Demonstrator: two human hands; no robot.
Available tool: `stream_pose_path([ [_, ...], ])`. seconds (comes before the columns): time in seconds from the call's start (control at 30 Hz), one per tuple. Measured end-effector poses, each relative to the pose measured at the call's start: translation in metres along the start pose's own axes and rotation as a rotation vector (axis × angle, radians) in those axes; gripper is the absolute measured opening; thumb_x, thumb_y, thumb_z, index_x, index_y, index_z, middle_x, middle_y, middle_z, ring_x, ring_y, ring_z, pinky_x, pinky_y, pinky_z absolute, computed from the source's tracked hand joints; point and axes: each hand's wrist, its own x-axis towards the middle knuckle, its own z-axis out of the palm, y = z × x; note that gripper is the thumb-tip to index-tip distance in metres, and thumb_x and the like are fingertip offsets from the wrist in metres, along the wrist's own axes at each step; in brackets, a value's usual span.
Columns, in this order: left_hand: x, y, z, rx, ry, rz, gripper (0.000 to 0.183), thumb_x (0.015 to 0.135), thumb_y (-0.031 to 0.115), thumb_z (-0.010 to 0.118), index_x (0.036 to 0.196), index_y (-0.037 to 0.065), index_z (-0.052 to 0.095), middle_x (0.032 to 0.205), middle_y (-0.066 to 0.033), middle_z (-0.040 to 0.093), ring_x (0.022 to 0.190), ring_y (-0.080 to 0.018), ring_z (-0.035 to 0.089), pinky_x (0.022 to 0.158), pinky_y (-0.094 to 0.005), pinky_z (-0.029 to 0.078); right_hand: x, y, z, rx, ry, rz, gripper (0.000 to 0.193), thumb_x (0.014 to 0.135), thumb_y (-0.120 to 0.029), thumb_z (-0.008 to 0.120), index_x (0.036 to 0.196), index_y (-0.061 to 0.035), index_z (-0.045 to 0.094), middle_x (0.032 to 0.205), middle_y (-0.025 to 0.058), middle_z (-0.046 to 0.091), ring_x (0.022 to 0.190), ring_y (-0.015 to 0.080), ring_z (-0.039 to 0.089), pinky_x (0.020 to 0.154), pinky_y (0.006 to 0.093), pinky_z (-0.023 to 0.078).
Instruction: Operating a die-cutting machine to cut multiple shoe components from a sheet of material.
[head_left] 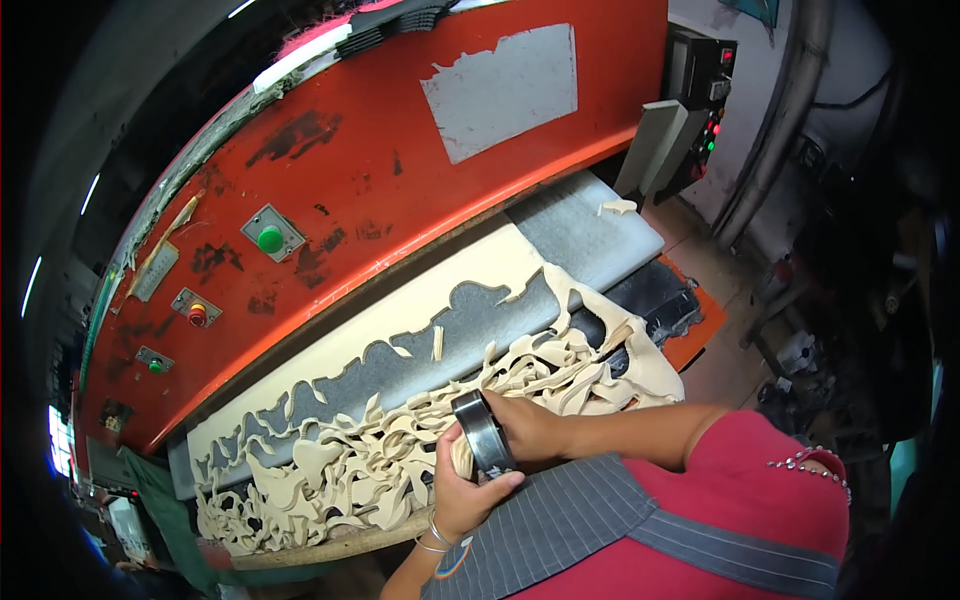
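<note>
In front of my apron, both hands are closed around a dark metal cutting die [482, 430], a deep steel band held on edge. My right hand [530, 424] grips its right side, with some fingers hidden behind it. On the other side, my left hand [462, 490] wraps round a small stack of cream cut pieces [461, 458] at the die's opening, its thumb lying along the die's lower edge. Just beyond my hands lies a heap of cream sheet offcuts [375, 470], curled and tangled.
A large orange press [390, 170] with buttons spans the far side. Under it, a cream sheet [330, 350] with a scalloped cut edge lies on a grey-white cutting board [590, 235]. A control box [700, 110] with lights stands at the far right.
</note>
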Motion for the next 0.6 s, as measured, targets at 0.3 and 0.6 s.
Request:
stream_pose_path([
  [0.3, 0.006, -0.044, -0.017, -0.111, 0.287, 0.110, 0.043, 0.097, 0.033, 0.047, 0.114, -0.006, 0.053, 0.104, -0.0104, 0.062, 0.091, -0.0167, 0.060, 0.080, -0.0292, 0.048, 0.013, 0.004, -0.002, 0.365, -0.236, 0.224, 0.043, 0.081, -0.003, 0.064, 0.121, 0.0002, 0.046, 0.101, 0.0067, 0.060, 0.094, 0.0119, 0.055, 0.085, 0.0268, 0.045],
  [0.6, 0.003, -0.053, -0.034, -0.247, 0.684, 0.080, 0.033, 0.098, 0.025, 0.048, 0.109, -0.005, 0.054, 0.095, -0.0107, 0.063, 0.081, -0.0182, 0.063, 0.071, -0.0311, 0.052, 0.043, -0.009, -0.012, 0.201, -0.261, 0.229, 0.031, 0.082, -0.007, 0.064, 0.110, 0.0004, 0.052, 0.086, 0.0044, 0.061, 0.074, 0.0093, 0.056, 0.064, 0.0254, 0.047],
])
